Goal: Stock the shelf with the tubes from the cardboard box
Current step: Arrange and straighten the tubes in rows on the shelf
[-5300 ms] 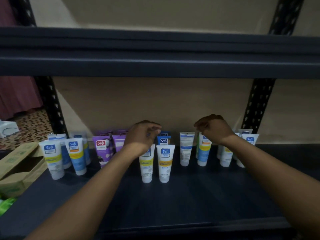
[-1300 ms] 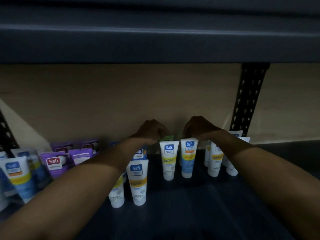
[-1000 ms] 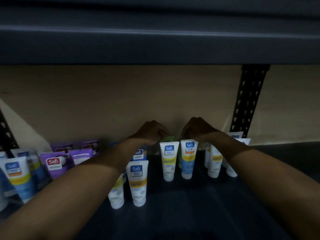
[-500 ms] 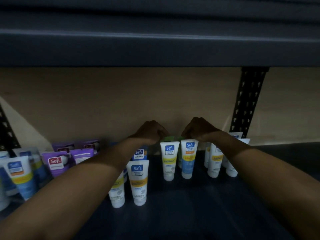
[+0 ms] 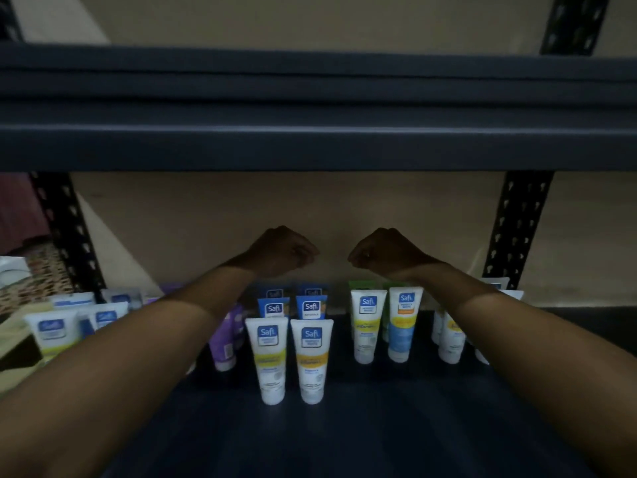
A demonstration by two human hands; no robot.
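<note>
Several white, blue, green and purple tubes stand cap-down on the dark shelf [image 5: 344, 436]. Two white tubes [image 5: 291, 357] stand in front at the middle, two blue tubes [image 5: 293, 307] right behind them. A white tube and a blue-banded tube [image 5: 401, 322] stand to the right, with green tubes [image 5: 360, 286] behind. My left hand [image 5: 282, 251] and my right hand [image 5: 382, 251] hover above the back rows, both curled shut with nothing visible in them. The cardboard box [image 5: 13, 343] shows at the left edge.
The upper shelf board [image 5: 310, 132] hangs low over the hands. Black perforated uprights [image 5: 520, 229] stand at the back right and back left. More tubes [image 5: 51, 329] crowd the left end. The beige wall closes the back.
Both hands have lifted off the tubes at the back and risen above them, moving apart. The view has pulled back and tilted up, showing the left upright and the box.
</note>
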